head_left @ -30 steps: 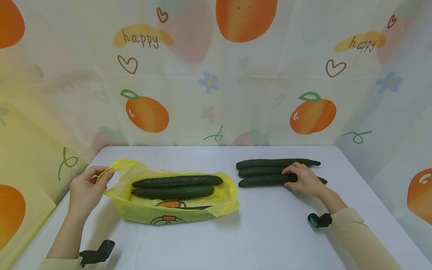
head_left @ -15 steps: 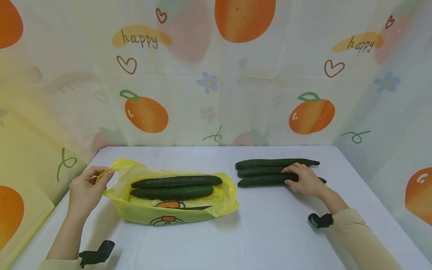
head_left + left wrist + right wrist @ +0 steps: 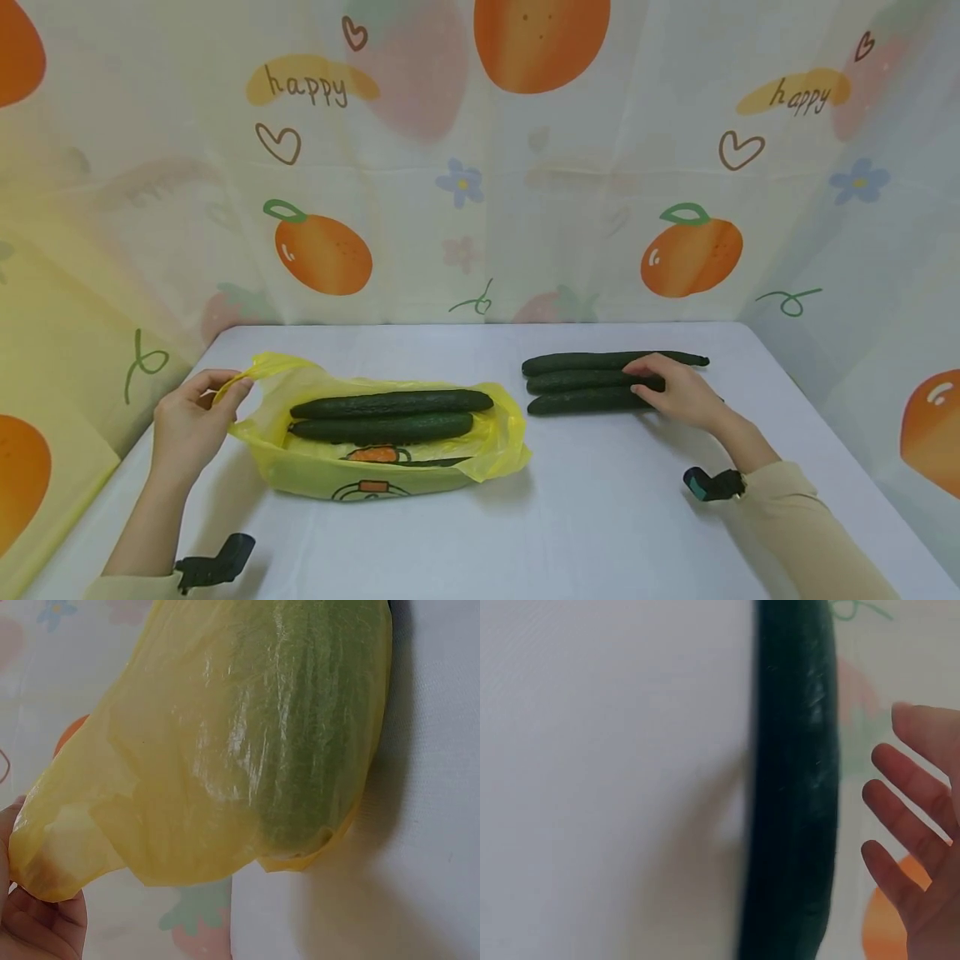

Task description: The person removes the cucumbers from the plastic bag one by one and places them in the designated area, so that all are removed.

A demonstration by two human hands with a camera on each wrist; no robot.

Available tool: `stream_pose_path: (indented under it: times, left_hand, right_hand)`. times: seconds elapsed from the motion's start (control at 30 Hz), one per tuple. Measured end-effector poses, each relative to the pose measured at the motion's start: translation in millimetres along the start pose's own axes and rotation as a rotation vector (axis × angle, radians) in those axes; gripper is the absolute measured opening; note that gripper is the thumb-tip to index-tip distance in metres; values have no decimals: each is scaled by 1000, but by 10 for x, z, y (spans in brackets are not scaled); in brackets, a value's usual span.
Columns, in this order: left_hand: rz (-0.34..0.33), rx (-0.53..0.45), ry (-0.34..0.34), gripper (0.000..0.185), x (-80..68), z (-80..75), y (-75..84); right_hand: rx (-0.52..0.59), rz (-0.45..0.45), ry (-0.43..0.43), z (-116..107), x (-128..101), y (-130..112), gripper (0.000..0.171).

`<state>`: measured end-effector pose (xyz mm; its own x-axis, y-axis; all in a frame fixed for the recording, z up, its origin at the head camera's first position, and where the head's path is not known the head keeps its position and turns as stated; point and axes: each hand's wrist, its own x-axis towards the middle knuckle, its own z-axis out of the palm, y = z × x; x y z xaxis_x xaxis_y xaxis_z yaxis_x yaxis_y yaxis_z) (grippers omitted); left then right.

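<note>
— What do your hands do now?

— My left hand (image 3: 191, 421) pinches the handle of the yellow bag (image 3: 390, 467); the thumb and fingers are closed on the thin plastic. I think I hold it like this so the mouth of the bag is kept open. My right hand (image 3: 678, 392) lies over the loose cucumbers (image 3: 581, 383) to the right of the bag. In the right wrist view the fingers (image 3: 904, 817) are spread and rather straight beside one cucumber (image 3: 795, 787), so I judge this hand is released and only touching, not yet gripping.

— How many cucumbers are there?

— I count three outside the bag, well apart from it to the right. They lie side by side, touching each other, all pointing the same way, perhaps so that each one is easy to take. Inside the bag I see two cucumbers (image 3: 386, 415), also side by side along its length. Something dark shows under them, but I cannot tell if it is one more.

— And the bag itself?

— It lies flat on the white table (image 3: 585, 517), and there is one bag only.
</note>
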<state>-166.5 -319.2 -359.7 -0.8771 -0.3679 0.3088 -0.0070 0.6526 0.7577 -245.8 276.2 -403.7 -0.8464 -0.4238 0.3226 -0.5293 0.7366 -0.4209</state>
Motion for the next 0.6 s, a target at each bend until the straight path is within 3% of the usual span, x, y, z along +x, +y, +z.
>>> stream_pose_path:
  times: [0.27,0.6]
  left_hand:
    - [14,-8,6,23,2,10,-2]
    - [19,-17,0,21,0,4,-16]
  right_hand:
    - [-2,-76,96,-42,75,-152,25]
    - [54,-125,81,-44,146,-396,27]
